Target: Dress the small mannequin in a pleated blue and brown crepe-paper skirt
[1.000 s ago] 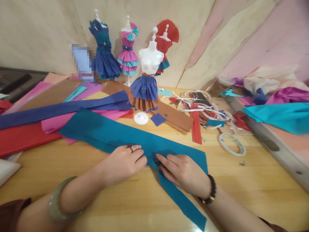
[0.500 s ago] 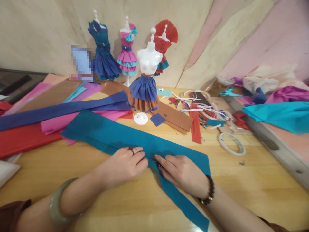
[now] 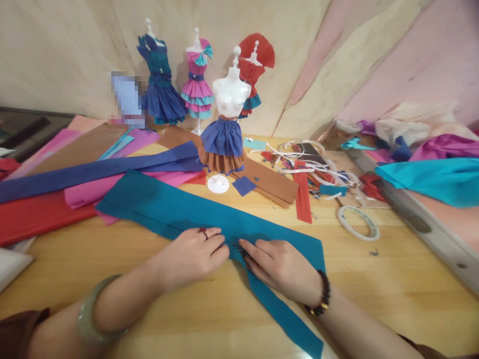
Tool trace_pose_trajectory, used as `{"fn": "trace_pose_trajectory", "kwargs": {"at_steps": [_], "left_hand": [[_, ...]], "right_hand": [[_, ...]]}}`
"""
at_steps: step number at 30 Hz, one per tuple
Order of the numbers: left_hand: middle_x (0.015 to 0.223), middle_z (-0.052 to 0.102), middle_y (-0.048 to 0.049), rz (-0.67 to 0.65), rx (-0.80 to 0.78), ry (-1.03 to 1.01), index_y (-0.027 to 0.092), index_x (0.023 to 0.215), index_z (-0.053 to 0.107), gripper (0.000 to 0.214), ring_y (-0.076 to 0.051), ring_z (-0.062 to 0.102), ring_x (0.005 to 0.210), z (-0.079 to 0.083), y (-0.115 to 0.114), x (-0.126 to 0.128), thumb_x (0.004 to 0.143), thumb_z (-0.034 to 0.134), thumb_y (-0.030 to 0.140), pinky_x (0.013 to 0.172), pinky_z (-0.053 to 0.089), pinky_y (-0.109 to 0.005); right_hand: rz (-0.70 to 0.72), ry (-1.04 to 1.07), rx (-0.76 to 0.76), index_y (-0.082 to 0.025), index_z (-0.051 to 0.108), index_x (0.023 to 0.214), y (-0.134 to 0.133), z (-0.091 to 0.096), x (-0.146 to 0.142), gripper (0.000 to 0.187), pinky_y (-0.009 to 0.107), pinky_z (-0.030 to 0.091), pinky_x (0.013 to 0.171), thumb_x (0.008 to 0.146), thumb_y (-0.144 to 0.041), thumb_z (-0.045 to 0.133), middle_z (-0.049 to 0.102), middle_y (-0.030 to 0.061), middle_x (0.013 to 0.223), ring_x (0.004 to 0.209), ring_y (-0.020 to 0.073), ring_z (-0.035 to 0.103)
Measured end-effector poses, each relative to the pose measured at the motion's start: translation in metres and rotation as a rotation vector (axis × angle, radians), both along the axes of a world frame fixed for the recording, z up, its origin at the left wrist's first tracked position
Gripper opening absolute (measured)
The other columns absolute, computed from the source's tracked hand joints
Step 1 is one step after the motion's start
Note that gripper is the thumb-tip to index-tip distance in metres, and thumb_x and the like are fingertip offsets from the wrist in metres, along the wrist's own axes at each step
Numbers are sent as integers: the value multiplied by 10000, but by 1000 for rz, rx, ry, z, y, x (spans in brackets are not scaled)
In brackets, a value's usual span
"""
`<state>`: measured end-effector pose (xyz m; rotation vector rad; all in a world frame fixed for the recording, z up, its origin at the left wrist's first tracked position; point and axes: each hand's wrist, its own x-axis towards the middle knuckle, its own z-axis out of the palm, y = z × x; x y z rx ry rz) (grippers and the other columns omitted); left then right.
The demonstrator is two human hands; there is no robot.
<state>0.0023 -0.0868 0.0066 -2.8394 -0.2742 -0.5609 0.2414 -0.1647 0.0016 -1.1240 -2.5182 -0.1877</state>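
Observation:
A long teal paper sheet (image 3: 164, 207) lies slantwise on the wooden table (image 3: 392, 279). My left hand (image 3: 194, 255) and my right hand (image 3: 280, 267) meet at its near edge, fingertips almost touching. Both are closed, pinching the teal paper between thumb and fingers. From under my right hand a narrow teal strip (image 3: 290, 324) runs toward the front edge. My left wrist wears a pale green bangle, my right a dark bead bracelet.
A white mannequin (image 3: 228, 94) in a blue-and-brown skirt stands behind the sheet, with three dressed mannequins (image 3: 196, 85) against the wall. Blue, pink and red sheets (image 3: 56, 194) lie at left. A tape ring (image 3: 357, 223) and paper scraps (image 3: 310, 164) lie at right.
Both hands stay pinched on the teal paper's near edge, barely shifting. The view has tilted slightly.

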Motion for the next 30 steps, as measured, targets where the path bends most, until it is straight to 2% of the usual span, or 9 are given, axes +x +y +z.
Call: {"fn": "trace_pose_trajectory", "kwargs": {"at_steps": [8,30], "left_hand": [[881,714,-86,-4,-7,4,163,921,635,206,-207,675,898,1,0,0,963,442,103,697,541,-295],[832,713,-75,-4,26,-2,162,884,638,250,-202,682,849,3,0,1,966,413,91,635,527,-278]], "right_hand": [[1,-15,-9,-69,605,1212,0,1,-1,277,282,460,479,1010,-184,455,655,25,713,553,142,601],[13,6,10,-69,633,1163,0,-1,-2,267,304,427,473,1018,-189,444,636,14,684,524,154,580]]}}
